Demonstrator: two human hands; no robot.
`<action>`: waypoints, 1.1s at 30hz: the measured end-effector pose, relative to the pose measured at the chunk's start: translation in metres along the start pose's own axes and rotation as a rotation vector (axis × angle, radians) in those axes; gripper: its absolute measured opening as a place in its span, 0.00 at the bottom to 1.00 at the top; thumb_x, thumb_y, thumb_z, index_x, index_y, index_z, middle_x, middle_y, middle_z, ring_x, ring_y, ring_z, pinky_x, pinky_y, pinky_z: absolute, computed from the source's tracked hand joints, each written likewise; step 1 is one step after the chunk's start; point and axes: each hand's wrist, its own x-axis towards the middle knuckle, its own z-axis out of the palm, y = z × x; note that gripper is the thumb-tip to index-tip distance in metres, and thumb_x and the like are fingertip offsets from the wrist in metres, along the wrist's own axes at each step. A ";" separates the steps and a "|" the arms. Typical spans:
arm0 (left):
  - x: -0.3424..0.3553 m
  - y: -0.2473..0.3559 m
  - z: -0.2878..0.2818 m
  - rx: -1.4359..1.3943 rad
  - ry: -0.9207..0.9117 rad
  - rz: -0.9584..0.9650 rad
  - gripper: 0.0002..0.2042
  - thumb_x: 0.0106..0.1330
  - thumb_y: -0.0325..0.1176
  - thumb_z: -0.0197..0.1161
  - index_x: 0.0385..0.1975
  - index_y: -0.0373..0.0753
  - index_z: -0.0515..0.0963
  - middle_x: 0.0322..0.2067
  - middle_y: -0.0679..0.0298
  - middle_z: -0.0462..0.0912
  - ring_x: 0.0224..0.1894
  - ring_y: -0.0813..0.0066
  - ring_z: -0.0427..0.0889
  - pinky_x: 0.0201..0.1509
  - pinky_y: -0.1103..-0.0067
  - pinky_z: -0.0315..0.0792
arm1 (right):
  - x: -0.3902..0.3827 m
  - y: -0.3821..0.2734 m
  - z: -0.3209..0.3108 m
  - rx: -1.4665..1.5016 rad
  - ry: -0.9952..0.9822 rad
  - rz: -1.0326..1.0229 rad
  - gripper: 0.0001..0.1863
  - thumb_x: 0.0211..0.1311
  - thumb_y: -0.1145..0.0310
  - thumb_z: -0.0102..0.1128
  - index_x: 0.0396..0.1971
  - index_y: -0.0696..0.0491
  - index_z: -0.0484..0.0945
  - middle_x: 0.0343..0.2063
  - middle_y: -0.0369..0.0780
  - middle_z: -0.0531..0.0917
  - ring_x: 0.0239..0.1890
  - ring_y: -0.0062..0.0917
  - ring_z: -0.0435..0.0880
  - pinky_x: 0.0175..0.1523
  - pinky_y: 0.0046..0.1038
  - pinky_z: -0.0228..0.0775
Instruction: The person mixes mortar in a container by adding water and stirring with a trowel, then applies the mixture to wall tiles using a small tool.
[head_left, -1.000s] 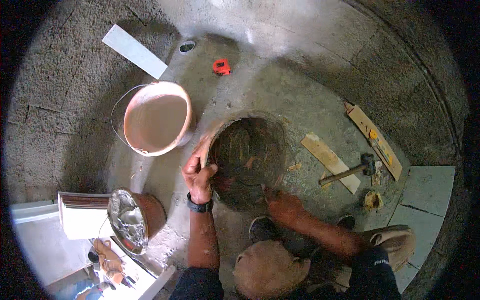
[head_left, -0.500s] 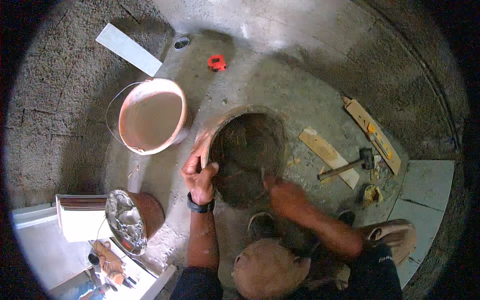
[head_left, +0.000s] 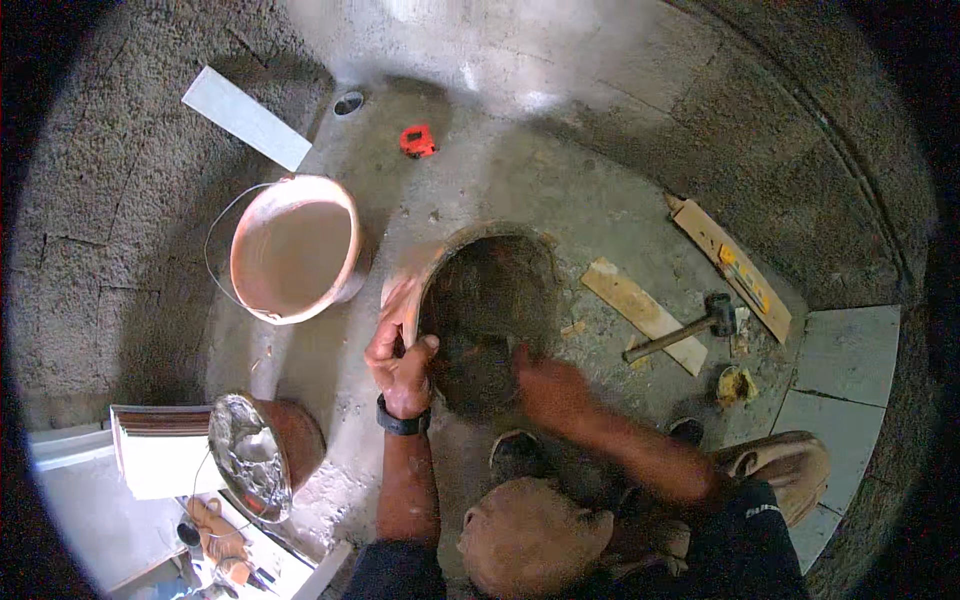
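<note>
Left hand [head_left: 400, 365] pinches the near left rim of the middle bucket [head_left: 402, 297], thumb over the edge and fingers against the outer wall; a black wristband [head_left: 403, 421] sits on that wrist. Right hand [head_left: 548, 388] is blurred at the bucket's near right side, and I cannot tell how its fingers are closed or what, if anything, they hold. That bucket is on the concrete floor [head_left: 540, 180], just ahead of a dark shoe [head_left: 517, 455], its inside dark and hard to make out. To its left stands a pale bucket [head_left: 300, 188] of smooth, brownish liquid with a wire handle, and nearer the person is a brown bucket [head_left: 297, 440] of lumpy grey paste, beside a stack of tiles [head_left: 160, 425]. Beyond the middle bucket lies a red tape measure [head_left: 418, 141]. To the right, a hammer [head_left: 690, 327] lies across a stained strip [head_left: 640, 305], near a small cup [head_left: 738, 387], with pale tiles [head_left: 845, 350] farther right.
</note>
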 end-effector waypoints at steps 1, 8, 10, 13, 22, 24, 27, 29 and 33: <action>0.000 0.000 0.001 -0.011 0.010 0.004 0.29 0.41 0.25 0.56 0.51 0.28 0.76 0.56 0.49 0.74 0.65 0.55 0.65 0.71 0.64 0.49 | -0.004 -0.004 0.005 -0.013 -0.017 -0.018 0.23 0.58 0.73 0.49 0.55 0.62 0.64 0.30 0.56 0.81 0.34 0.49 0.83 0.38 0.48 0.76; -0.012 -0.003 0.008 -0.009 0.039 -0.002 0.29 0.40 0.23 0.57 0.50 0.29 0.76 0.56 0.51 0.74 0.65 0.56 0.64 0.71 0.64 0.49 | -0.009 0.017 -0.006 0.040 -0.107 0.034 0.26 0.58 0.71 0.50 0.56 0.64 0.64 0.31 0.54 0.81 0.35 0.47 0.83 0.37 0.47 0.76; -0.016 -0.003 0.013 0.038 0.050 0.028 0.29 0.38 0.22 0.57 0.49 0.29 0.77 0.55 0.51 0.74 0.65 0.55 0.64 0.71 0.64 0.49 | 0.008 0.023 -0.008 -0.129 0.120 0.004 0.28 0.59 0.70 0.50 0.58 0.67 0.61 0.32 0.54 0.82 0.34 0.47 0.83 0.37 0.45 0.76; -0.021 0.000 0.021 0.138 0.026 0.082 0.30 0.37 0.22 0.57 0.48 0.30 0.78 0.54 0.53 0.76 0.65 0.57 0.64 0.71 0.63 0.49 | 0.018 0.011 0.013 -0.186 0.115 0.099 0.30 0.59 0.71 0.52 0.59 0.69 0.58 0.33 0.55 0.81 0.33 0.47 0.83 0.36 0.44 0.76; -0.026 0.004 0.028 0.219 0.010 0.139 0.31 0.37 0.22 0.57 0.50 0.31 0.77 0.54 0.55 0.77 0.64 0.58 0.66 0.72 0.62 0.47 | -0.019 0.011 -0.005 -0.163 0.061 0.056 0.27 0.56 0.72 0.54 0.55 0.66 0.62 0.32 0.53 0.80 0.34 0.46 0.83 0.35 0.43 0.76; -0.027 0.005 0.029 0.276 0.031 0.103 0.31 0.36 0.22 0.57 0.50 0.31 0.77 0.54 0.54 0.77 0.63 0.57 0.67 0.72 0.61 0.47 | -0.008 0.014 -0.022 -0.167 0.054 0.038 0.25 0.56 0.71 0.54 0.53 0.66 0.63 0.32 0.53 0.80 0.34 0.46 0.83 0.36 0.44 0.76; -0.032 0.007 0.034 0.352 0.037 0.112 0.31 0.36 0.23 0.58 0.49 0.32 0.78 0.54 0.54 0.77 0.63 0.57 0.67 0.72 0.60 0.46 | 0.009 0.011 -0.021 -0.165 0.093 0.058 0.25 0.55 0.70 0.56 0.51 0.65 0.64 0.32 0.52 0.81 0.33 0.46 0.83 0.36 0.43 0.76; -0.038 0.007 0.034 0.325 0.052 0.114 0.30 0.35 0.23 0.58 0.49 0.32 0.78 0.53 0.55 0.78 0.63 0.57 0.67 0.72 0.59 0.44 | 0.011 0.011 -0.004 -0.142 0.067 0.108 0.25 0.54 0.69 0.57 0.51 0.65 0.65 0.32 0.51 0.81 0.32 0.45 0.83 0.36 0.43 0.76; -0.052 0.000 0.015 0.317 -0.054 0.086 0.29 0.34 0.24 0.60 0.46 0.33 0.80 0.51 0.56 0.80 0.64 0.57 0.66 0.73 0.55 0.37 | -0.003 0.019 0.041 -0.110 -0.071 -0.149 0.23 0.53 0.68 0.59 0.49 0.60 0.68 0.31 0.48 0.81 0.30 0.41 0.83 0.35 0.40 0.76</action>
